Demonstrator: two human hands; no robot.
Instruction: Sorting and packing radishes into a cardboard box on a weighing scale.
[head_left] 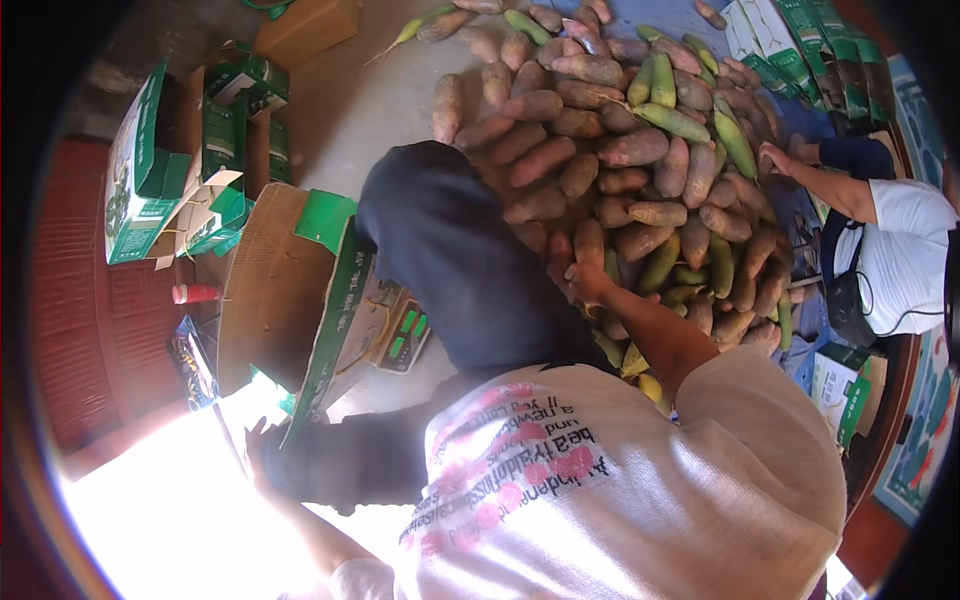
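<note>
A large heap of long, pinkish-brown root vegetables (640, 150), with several green ones (663, 80) among them, lies in front of me. My right hand (590, 285) reaches into its near side. The fingers are closed around the lower end of a reddish-brown root vegetable (590, 245). At the lower left, my left hand (258, 450) is beside the near end of an open cardboard box (265, 290) with green printed sides. Strong glare there hides how its fingers sit. Next to the box, partly behind its wall, is a scale with a lit green display (405, 335).
More green and white cartons (150, 180) stand open at the left, near a red bottle (195, 293). Flattened cartons (800, 50) lean at the upper right. A co-worker in a white shirt (910, 240) reaches toward the heap from the right. My bent knee (420, 200) stands between box and heap.
</note>
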